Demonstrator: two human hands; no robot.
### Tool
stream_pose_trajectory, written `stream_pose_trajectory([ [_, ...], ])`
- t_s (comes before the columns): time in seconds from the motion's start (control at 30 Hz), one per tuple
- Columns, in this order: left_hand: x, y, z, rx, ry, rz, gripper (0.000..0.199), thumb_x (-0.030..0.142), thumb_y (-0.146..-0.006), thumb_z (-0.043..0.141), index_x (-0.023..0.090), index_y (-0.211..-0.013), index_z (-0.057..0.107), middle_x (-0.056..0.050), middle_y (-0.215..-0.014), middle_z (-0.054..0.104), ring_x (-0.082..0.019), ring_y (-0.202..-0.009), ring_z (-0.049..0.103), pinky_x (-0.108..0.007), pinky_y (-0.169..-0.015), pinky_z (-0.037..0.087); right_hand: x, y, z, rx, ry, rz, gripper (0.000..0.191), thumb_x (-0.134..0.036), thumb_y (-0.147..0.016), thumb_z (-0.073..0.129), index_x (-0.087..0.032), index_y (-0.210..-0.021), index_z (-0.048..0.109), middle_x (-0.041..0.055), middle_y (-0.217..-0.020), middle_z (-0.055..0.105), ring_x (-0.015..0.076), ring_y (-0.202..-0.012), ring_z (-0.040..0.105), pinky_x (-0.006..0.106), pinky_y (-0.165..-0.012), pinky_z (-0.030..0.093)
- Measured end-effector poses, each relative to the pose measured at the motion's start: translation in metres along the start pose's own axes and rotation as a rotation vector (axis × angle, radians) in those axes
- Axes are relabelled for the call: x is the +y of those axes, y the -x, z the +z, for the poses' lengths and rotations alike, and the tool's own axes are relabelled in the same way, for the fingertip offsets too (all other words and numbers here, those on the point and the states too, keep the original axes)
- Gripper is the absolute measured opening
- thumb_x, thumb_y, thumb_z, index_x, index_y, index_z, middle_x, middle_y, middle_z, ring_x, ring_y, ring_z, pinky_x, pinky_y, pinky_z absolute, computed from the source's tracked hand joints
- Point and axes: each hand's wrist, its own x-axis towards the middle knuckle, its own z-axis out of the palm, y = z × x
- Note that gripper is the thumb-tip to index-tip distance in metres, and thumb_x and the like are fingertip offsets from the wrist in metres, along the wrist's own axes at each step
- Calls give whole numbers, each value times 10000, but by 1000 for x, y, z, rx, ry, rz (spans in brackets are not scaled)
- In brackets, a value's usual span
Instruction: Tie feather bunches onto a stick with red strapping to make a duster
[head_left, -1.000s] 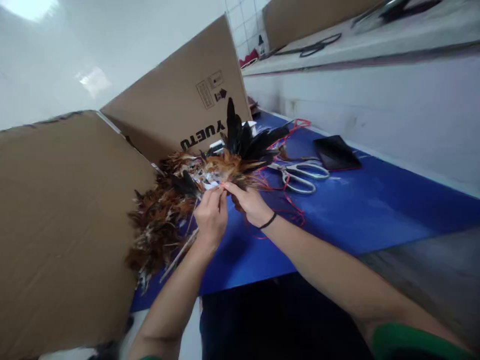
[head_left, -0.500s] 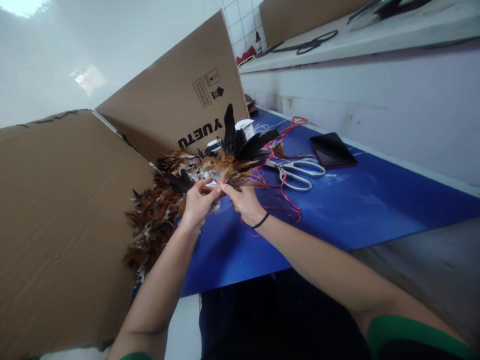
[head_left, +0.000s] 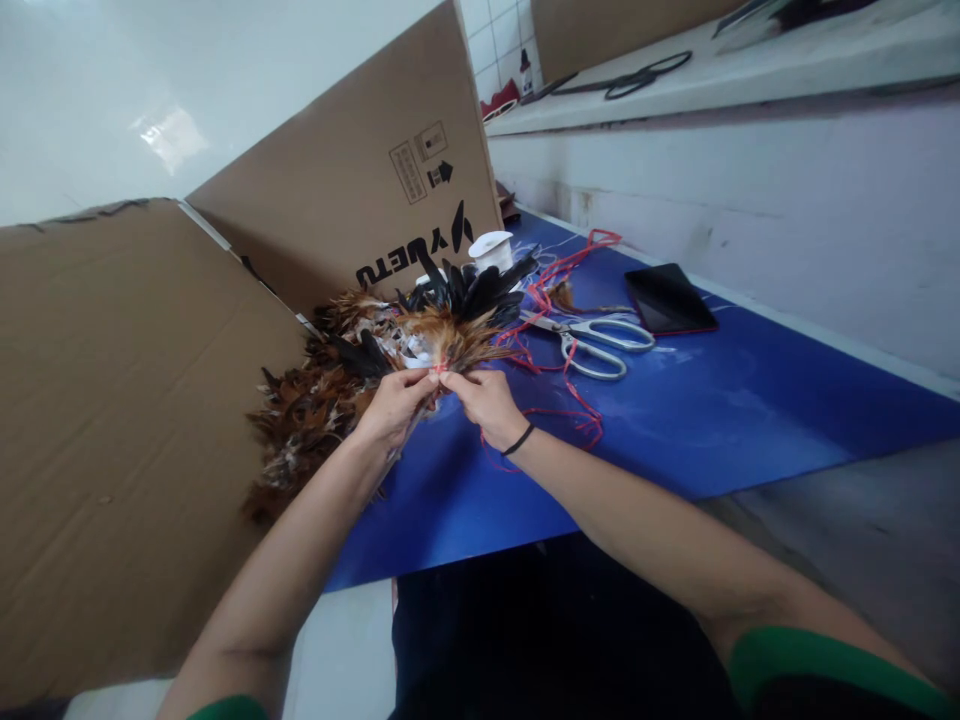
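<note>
One bunch (head_left: 456, 332) is pinched at its base by the fingertips of the left hand (head_left: 394, 402) and right hand (head_left: 491, 404), at a bit of red string (head_left: 441, 367). From this grip its long axis is pointed towards 1 o'clock, its tips fanned from 12 to 2; the right hand is placed nearer its lower edge. Scissors (head_left: 574, 330) are laid at 3 o'clock, a feather pile (head_left: 304, 425) at 8.

We pinch a brown-and-black feather bunch (head_left: 461, 335) at its thin red string (head_left: 440, 368), bare left hand (head_left: 394, 405) beside bare right hand (head_left: 491, 405); from them, silver metal scissors (head_left: 571, 329) lie at three o'clock, a white cylindrical spool (head_left: 492, 251) at one
</note>
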Motion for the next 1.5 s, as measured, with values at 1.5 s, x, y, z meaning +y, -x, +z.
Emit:
stream_pose_trajectory([
  [1.5,-86,-2,43,276,421,-217,199,161,-818,663,143,-784,468,54,-531,529,-60,-412,538,-193,-420,526,8,-18,-37,-312,965,-87,225,-363,-673,629,-152,-619,685,-8,-474,550,97,-443,420,241,-457,300],
])
